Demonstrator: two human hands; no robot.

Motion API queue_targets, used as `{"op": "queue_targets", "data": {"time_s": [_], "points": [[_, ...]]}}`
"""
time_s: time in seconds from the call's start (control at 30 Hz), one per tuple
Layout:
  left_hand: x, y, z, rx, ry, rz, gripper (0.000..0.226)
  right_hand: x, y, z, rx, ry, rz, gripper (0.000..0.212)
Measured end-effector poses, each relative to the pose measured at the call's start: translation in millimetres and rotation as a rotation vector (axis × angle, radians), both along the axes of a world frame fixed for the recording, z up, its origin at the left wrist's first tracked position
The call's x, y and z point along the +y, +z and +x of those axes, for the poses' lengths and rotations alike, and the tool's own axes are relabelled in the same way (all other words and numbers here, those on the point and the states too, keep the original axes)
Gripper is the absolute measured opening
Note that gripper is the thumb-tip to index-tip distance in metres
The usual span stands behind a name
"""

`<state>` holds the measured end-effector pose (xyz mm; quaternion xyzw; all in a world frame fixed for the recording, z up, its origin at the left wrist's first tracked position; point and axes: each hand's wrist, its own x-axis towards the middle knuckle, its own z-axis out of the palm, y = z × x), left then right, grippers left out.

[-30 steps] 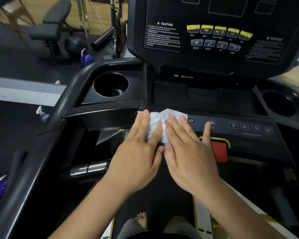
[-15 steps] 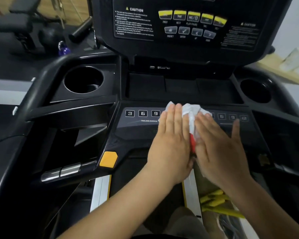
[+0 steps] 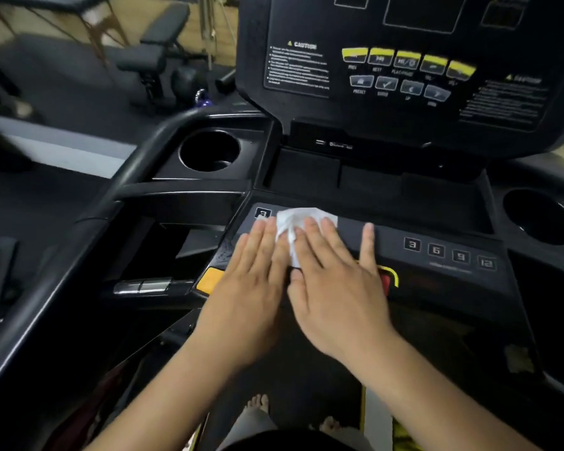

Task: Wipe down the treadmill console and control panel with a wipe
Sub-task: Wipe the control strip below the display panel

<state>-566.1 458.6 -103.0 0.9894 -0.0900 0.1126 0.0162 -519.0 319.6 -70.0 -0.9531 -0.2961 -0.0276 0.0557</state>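
Swept back from mid-panel, both hands now press the white wipe [image 3: 302, 222] flat near the control panel's [image 3: 437, 232] left end. Left hand [image 3: 251, 288] and right hand [image 3: 336, 288] lie open-palmed, fingers spread; overlapping, even-pressure strokes toward the uncovered right-hand keys would serve best.

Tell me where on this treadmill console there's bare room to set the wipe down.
Free: the flat recessed tray between the left cup holder and right cup holder; both holders look empty. Crowded: the control strip, where the left hand and right hand press the wipe, beside the number keys.
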Motion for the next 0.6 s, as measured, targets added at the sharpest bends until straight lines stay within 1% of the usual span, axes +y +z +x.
{"op": "queue_targets", "data": {"time_s": [0.17,0.3,0.37,0.43,0.53,0.6], "points": [[19,0,-29,0.047,0.171,-0.026,0.080,34,-2,-7,0.028,0.152,-0.016,0.060],[25,-6,-50,0.100,0.243,-0.058,0.095,34,-6,-20,0.037,0.232,-0.019,0.060],[24,-8,-52,0.090,0.234,-0.056,0.089,25,-7,-23,0.037,0.245,0.002,0.059],[19,-7,-44,0.076,0.208,-0.026,0.086,16,-6,-21,0.037,0.231,0.028,0.056],[5,3,-16,0.118,0.134,0.037,0.094,2,-1,-10,0.037,0.137,0.032,0.053],[-9,9,5,0.144,0.065,0.115,0.095,-10,3,-2,0.041,0.045,0.018,0.054]]}}
